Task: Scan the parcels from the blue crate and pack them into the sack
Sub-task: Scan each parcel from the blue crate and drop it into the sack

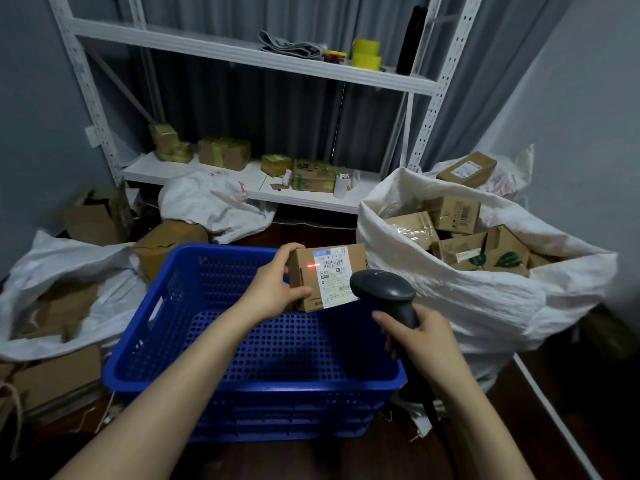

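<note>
My left hand (pixel 277 289) grips a small cardboard parcel (pixel 327 277) by its left end, above the far right corner of the blue crate (pixel 180 327). A white shipping label faces me, and a red scanner line glows at the label's left edge. My right hand (pixel 420 344) holds the handle of a black barcode scanner (pixel 384 289), whose head points at the label from just below right. No parcels show inside the crate. The white sack (pixel 485 306) stands open to the right with several cardboard parcels in it.
Another white sack (pixel 52 268) with flattened cardboard lies left of the crate. A white metal shelf (pixel 263 188) behind carries taped boxes, a crumpled white bag (pixel 214 202) and yellow tape rolls (pixel 366 53). Loose boxes sit on the dark floor.
</note>
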